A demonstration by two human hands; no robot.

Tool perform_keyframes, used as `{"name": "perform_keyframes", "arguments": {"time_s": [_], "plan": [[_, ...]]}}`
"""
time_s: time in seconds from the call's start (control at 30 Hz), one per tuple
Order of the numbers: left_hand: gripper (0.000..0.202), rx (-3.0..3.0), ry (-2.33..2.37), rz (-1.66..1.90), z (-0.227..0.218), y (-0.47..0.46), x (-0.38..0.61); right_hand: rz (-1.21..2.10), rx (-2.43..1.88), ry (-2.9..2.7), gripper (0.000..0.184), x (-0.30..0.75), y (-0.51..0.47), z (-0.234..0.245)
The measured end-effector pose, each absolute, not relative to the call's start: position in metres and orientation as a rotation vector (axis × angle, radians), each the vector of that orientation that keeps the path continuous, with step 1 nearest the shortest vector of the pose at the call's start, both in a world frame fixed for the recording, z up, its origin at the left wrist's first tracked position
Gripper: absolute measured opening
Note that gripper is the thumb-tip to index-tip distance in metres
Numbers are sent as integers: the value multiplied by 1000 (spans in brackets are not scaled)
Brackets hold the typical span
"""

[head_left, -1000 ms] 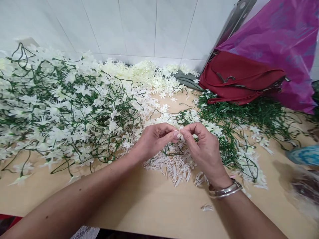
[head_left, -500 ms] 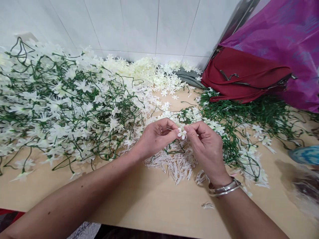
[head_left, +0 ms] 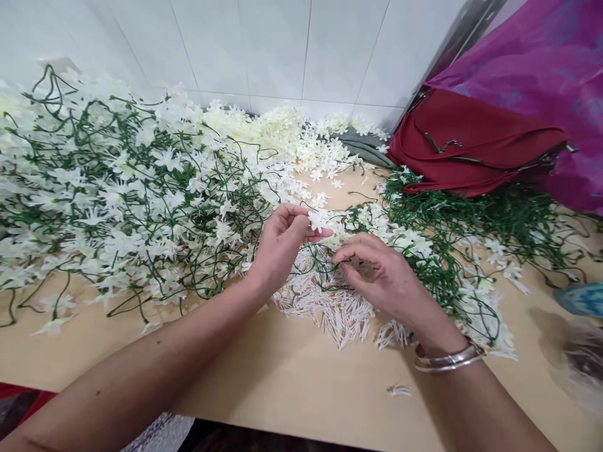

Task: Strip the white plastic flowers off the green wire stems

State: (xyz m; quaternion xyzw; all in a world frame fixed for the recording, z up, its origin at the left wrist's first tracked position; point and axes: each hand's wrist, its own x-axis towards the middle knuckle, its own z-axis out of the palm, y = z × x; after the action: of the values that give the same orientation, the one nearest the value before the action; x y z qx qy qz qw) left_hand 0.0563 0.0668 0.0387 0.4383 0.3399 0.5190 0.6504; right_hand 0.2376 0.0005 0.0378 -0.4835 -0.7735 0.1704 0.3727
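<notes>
My left hand [head_left: 281, 242] pinches a small white artificial flower [head_left: 319, 220] between its thumb and fingers, petals facing up. To its right and lower, my right hand [head_left: 389, 273] has its thumb and index finger close together on a thin green stem [head_left: 335, 265]; part of the contact is hidden. Beneath both hands lies a heap of thin white stamen strands [head_left: 332, 311]. Loose white blossoms [head_left: 374, 216] and green stems lie just behind my right hand.
A large pile of white flowers on green stems [head_left: 141, 194] fills the left. Cream blossoms [head_left: 282, 129] lie along the tiled wall [head_left: 273, 50]. At right are green stems [head_left: 494, 207], a red bag [head_left: 475, 144], a purple sheet [head_left: 532, 63] and a blue patterned object [head_left: 581, 298].
My right hand has let go of the white flower and moved down and away to the right, onto a green stem. My left hand has lifted slightly leftward, keeping the flower.
</notes>
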Motion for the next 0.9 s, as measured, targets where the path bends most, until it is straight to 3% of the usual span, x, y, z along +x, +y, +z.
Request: {"name": "perform_keyframes", "arguments": {"time_s": [0.1, 0.3, 0.43, 0.53, 0.9], "plan": [[3, 945, 758, 1160, 37, 69, 56, 383, -1304, -1941, 27, 243, 1, 40], [14, 946, 676, 1048, 32, 69, 56, 257, -1343, -2118, 26, 261, 1, 43], [31, 1143, 649, 1021, 27, 67, 57, 249, -1401, -2248, 18, 268, 2, 36], [30, 1226, 626, 1023, 24, 69, 57, 257, -1434, -2233, 12, 267, 3, 34], [22, 1310, 540, 1030, 25, 70, 56, 412, -1366, -1428, 5, 245, 1, 39]]}}
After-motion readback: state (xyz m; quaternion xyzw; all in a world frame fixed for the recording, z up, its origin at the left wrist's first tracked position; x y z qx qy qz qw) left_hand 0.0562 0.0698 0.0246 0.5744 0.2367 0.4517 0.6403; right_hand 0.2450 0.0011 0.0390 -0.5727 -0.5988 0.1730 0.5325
